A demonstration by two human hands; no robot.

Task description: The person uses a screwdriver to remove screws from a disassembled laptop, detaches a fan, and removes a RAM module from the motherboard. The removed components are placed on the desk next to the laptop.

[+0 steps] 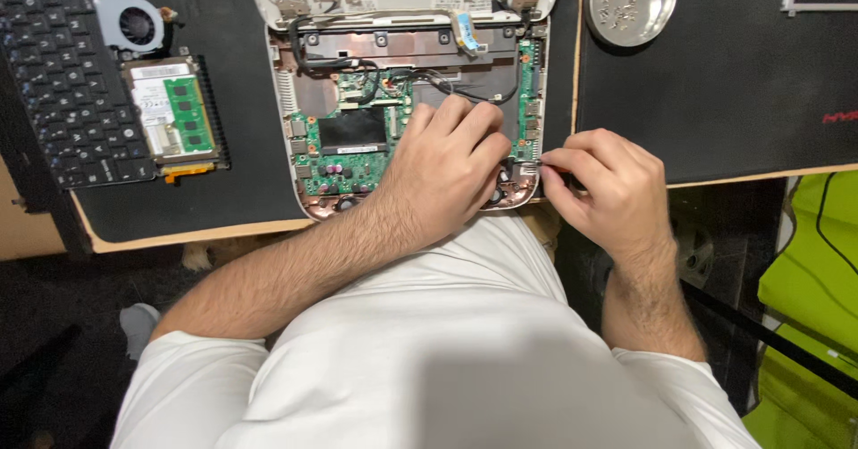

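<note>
Overhead view of an opened laptop [313, 136] w/ green circuit board [344, 141] exposed, on a black mat [206, 190]. Left hand [447, 167] lies curled, knuckles up, pressing the laptop's lower right. Right hand [608, 185] pinches a thin dark tool [547, 168] at the right edge. Risk: the tip could slip and gouge the board or cables [447, 81]. Screw dish [630, 2] sits well apart, top right.

Both hands, left hand [447, 167] and right hand [608, 185], rest on opened laptop [357, 136]
</note>
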